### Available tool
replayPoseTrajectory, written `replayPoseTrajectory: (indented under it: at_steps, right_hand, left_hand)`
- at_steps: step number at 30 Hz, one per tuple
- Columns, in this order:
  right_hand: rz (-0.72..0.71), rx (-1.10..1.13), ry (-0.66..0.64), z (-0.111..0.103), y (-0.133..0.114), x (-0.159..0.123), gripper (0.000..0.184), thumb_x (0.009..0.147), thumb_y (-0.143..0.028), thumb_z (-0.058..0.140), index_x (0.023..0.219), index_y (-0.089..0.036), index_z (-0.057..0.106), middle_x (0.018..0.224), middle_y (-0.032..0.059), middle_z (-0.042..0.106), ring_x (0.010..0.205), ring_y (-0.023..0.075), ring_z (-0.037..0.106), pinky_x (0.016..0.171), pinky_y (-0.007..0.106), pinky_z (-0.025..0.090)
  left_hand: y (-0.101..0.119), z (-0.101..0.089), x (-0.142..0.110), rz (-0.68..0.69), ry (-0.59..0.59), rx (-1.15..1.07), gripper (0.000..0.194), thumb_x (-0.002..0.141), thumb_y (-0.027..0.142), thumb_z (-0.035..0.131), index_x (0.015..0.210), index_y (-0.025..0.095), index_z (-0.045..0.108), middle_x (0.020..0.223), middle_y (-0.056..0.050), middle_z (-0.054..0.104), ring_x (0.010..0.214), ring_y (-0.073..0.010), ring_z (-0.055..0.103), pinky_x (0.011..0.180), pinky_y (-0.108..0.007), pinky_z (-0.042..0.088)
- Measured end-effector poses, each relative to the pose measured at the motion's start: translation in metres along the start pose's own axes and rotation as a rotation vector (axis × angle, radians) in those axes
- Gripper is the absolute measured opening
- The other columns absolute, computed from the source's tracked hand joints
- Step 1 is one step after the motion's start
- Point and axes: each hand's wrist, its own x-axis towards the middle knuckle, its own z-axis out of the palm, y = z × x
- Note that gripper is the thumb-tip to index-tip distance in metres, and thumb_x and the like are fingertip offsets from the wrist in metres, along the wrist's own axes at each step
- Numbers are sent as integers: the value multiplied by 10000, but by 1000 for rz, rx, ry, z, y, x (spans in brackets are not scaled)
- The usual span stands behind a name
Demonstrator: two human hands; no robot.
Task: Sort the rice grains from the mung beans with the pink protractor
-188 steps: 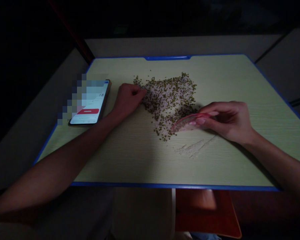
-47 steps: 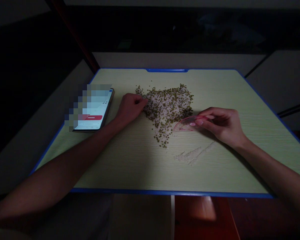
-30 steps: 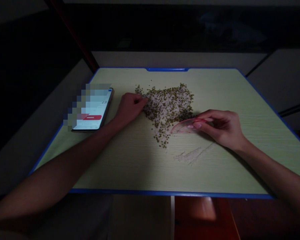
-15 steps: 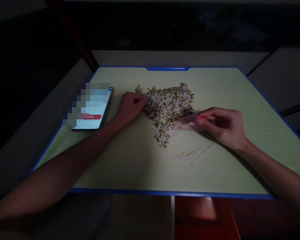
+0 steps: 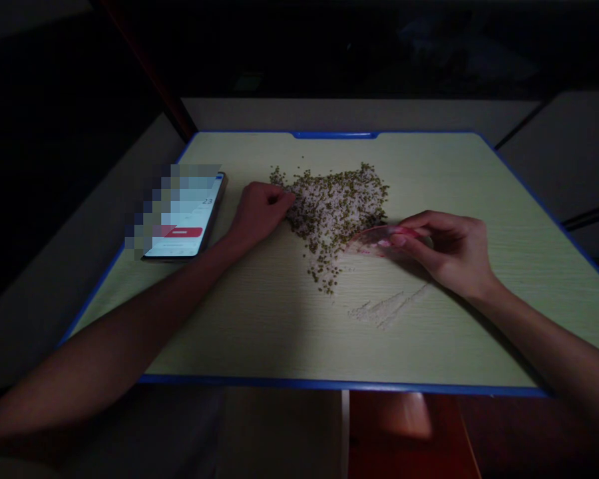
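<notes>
A heap of green beans mixed with white rice grains (image 5: 337, 203) lies mid-table. My left hand (image 5: 259, 211) rests curled at the heap's left edge, fingertips pinched together among the grains. My right hand (image 5: 446, 249) holds a thin pink translucent scraper (image 5: 374, 241) by its right end, its edge set against the heap's lower right side. Below the scraper, a small smear of separated white rice (image 5: 387, 307) lies on the table.
A pale green tabletop with a blue rim (image 5: 329, 384) carries everything. A lit phone (image 5: 182, 219) lies at the left, close to my left wrist. The surroundings are dark; a reddish object (image 5: 409, 432) shows under the table's near edge.
My right hand and the pink scraper shifted slightly up towards the heap. My left hand stays put at the heap's left edge.
</notes>
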Motion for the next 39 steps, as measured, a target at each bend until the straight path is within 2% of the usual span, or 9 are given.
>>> replayPoseTrajectory:
  at_steps: [10, 25, 32, 39]
  right_hand:
    - [-11, -37, 21, 0, -2, 2, 33, 696, -242, 693, 712, -217, 679, 612, 1, 673, 537, 136, 600, 473, 253, 440]
    - [-26, -40, -25, 1, 0, 3, 47, 699, -247, 691, 742, -227, 687, 660, 2, 689, 562, 140, 608, 495, 251, 455]
    - [-47, -54, -56, 0, -2, 3, 43, 709, -263, 682, 736, -229, 685, 632, -9, 676, 519, 120, 569, 468, 242, 422]
    - [-26, -22, -79, 1, -1, 4, 46, 712, -269, 679, 743, -235, 686, 689, 2, 693, 578, 134, 603, 510, 252, 464]
  left_hand:
    - [-2, 1, 0, -19, 1, 6, 345, 736, 297, 475, 428, 183, 373, 435, 32, 335, 512, -93, 344, 554, -258, 294]
    - [-1, 0, -1, -23, -9, 2, 349, 740, 310, 470, 430, 186, 368, 440, 28, 336, 512, -93, 350, 543, -255, 301]
    - [-2, 1, 0, -16, 7, 1, 351, 736, 318, 469, 426, 188, 367, 432, 28, 341, 502, -93, 344, 526, -255, 290]
    - [-2, 1, 0, -25, 2, -4, 347, 732, 310, 475, 424, 187, 374, 423, 28, 348, 499, -95, 355, 519, -252, 292]
